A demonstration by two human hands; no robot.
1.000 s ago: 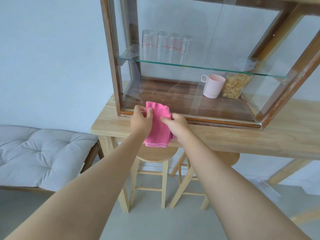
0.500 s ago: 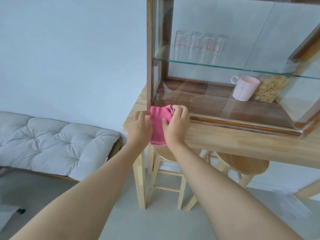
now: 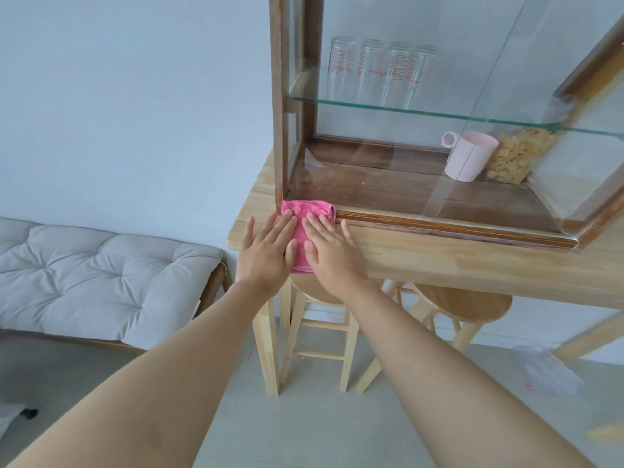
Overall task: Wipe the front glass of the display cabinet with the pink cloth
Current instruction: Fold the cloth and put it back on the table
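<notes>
The display cabinet (image 3: 439, 130) stands on a pale wooden table (image 3: 439, 261), and everything here is placed against it. The pink cloth (image 3: 300, 224) lies folded flat on the tabletop at the cabinet's front left corner, its far edge touching the foot of the wooden frame just below the front glass (image 3: 388, 153). The folded cloth is longer than wide; its long axis runs from the cabinet's base out toward the table's near edge, and its near end reaches that edge.

Both hands lie palm down on the cloth with fingers straight and spread, pointing toward the cabinet. The left hand (image 3: 266, 251) covers the cloth's left side, its outer fingers spilling onto bare table left of the cabinet corner. The right hand (image 3: 329, 251) covers the right side, its little finger on the table beside the frame's lower rail. Neither hand grasps anything; they only press flat, with a pink strip showing between them.

Inside, a glass shelf (image 3: 439, 114) carries four clear glasses (image 3: 381, 72) with red markings, and the wooden floor holds a pink mug (image 3: 469, 160) touching a yellowish heap (image 3: 520, 157)
</notes>
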